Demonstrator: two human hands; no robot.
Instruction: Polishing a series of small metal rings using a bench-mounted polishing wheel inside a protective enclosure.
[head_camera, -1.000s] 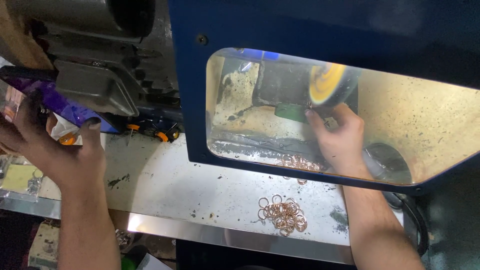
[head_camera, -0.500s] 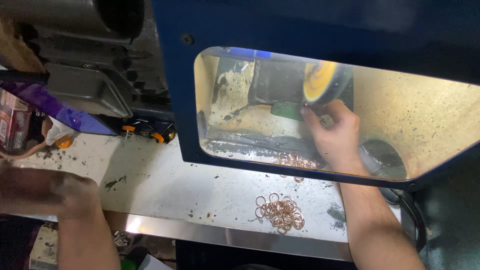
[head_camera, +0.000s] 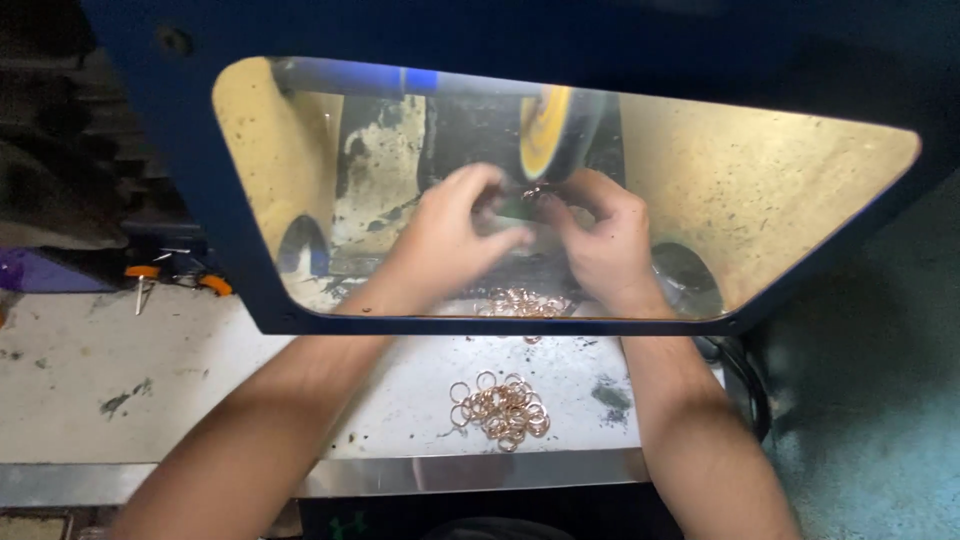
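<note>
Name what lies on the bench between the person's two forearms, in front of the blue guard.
In the head view, a loose pile of small copper-coloured rings lies on the grey bench, between the forearms of the left hand and right hand.

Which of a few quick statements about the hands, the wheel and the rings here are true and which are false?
1. Both hands, the left hand and the right hand, are behind the clear shield. True.
2. The hands meet just below the yellow wheel. True.
3. The loose pile of rings on the bench lies behind the shield. False: it lies in front of it, between the forearms; a second cluster of rings lies at the shield's lower edge.
4. The left hand rests on the orange-handled tool. False: that tool lies apart, at the left, untouched.
5. The shield's frame is red. False: it is dark blue.
</note>
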